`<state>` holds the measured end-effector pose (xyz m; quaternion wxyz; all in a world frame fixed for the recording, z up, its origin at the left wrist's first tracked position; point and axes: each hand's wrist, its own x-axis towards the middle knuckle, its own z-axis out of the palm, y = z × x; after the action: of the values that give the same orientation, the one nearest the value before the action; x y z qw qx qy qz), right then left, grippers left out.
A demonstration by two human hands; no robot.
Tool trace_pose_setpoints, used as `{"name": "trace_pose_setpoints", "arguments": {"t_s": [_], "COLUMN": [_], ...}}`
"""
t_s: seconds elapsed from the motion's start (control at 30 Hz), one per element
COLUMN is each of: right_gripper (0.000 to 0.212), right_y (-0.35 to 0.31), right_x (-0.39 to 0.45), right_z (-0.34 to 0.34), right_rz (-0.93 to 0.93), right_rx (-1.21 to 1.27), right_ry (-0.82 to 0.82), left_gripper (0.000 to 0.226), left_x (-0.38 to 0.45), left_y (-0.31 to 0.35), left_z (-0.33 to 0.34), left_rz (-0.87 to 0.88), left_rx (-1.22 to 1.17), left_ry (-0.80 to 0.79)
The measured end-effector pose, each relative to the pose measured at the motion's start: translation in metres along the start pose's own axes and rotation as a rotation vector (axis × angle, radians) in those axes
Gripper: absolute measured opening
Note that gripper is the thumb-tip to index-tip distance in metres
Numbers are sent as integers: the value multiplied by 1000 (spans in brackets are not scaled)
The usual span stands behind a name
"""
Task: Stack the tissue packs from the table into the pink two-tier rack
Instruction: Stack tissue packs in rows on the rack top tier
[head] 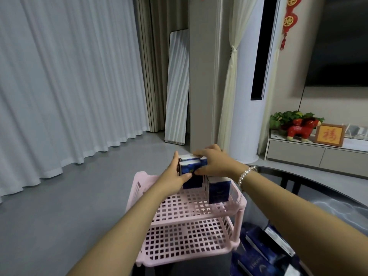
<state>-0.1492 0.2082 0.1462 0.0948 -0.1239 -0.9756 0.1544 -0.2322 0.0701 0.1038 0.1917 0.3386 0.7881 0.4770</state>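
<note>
Landmark: pink rack point(180, 239). Spare packs point(262, 250) heaped on the dark desk point(322, 198), right of the rack's lower tier. Lower tier bare grid. On the upper tier, one pack point(219, 189) upright at the right rim. At the far rim, left hand point(175, 175) and right hand point(214, 163) both curl round a pack point(190, 166) atop others.

Dim, even indoor light, soft overall focus, wide-angle bending at the edges, faint shadows
</note>
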Motion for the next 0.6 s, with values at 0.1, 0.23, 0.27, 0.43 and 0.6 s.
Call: {"name": "trace_pose_setpoints", "arguments": {"t_s": [0.1, 0.23, 0.27, 0.43, 0.6], "right_gripper": [47, 37, 37, 46, 41], "right_y": [3, 3, 3, 8, 10], "right_x": [3, 7, 7, 3, 3], "right_z": [7, 12, 12, 10, 14], "right_rz": [-50, -58, -56, -88, -89], "right_rx": [-95, -230, -249, -241, -322], "right_ry": [27, 47, 52, 22, -65], "left_gripper": [87, 93, 94, 82, 79], "left_x": [6, 12, 14, 15, 19], "left_y": [-11, -18, -20, -26, -27], "left_z": [2, 10, 13, 18, 16], "left_rz": [-6, 31, 52, 143, 123], "left_rx": [44, 101, 110, 168, 174], "left_ry": [-54, -67, -61, -35, -68]}}
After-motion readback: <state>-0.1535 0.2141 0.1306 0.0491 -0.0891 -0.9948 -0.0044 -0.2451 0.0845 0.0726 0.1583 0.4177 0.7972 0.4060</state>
